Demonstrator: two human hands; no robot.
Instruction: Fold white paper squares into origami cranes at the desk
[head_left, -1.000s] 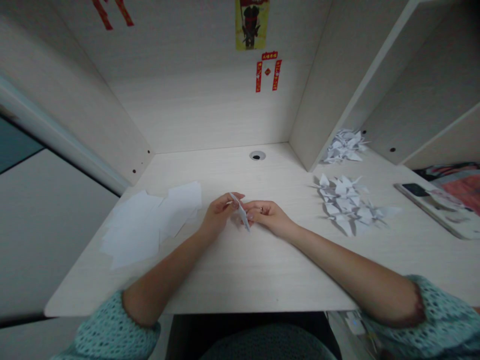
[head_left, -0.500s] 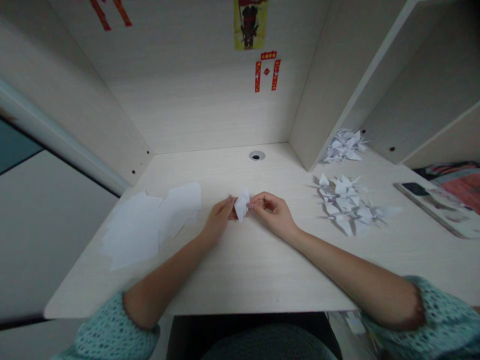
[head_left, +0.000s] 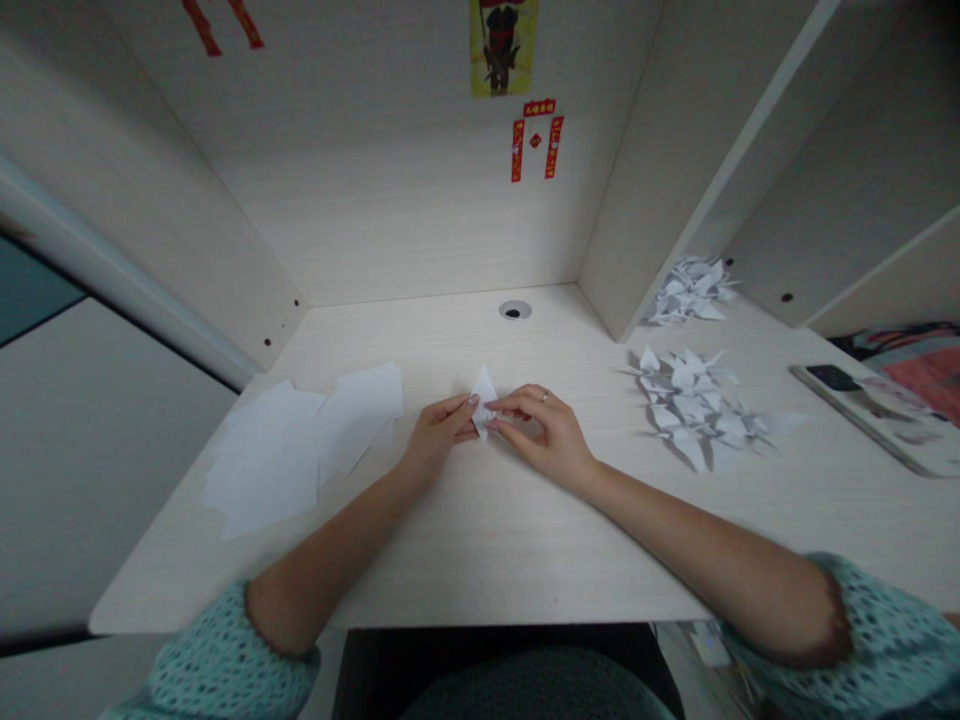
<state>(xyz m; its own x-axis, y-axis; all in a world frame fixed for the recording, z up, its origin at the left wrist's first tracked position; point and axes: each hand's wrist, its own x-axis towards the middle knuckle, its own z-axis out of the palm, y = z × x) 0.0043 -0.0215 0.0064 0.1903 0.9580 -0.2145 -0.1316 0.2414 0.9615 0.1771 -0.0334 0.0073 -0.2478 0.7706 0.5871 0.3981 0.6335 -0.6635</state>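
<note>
A small folded white paper piece (head_left: 483, 394) stands point-up over the middle of the pale wooden desk (head_left: 480, 540). My left hand (head_left: 439, 434) pinches its lower left edge with thumb and fingertips. My right hand (head_left: 541, 428), with a ring on one finger, pinches its lower right side, fingers pressed together on the fold. Both hands meet at the paper, low over the desk surface.
Loose white paper sheets (head_left: 300, 445) lie at the left. Several folded white paper cranes (head_left: 694, 405) are spread at the right, with another heap (head_left: 690, 290) in the shelf niche. A phone (head_left: 877, 415) lies far right. A cable hole (head_left: 514, 311) sits at the back.
The paper piece was turned from a narrow edge-on strip to a wider, point-up shape. My right hand's fingers moved onto its lower right side.
</note>
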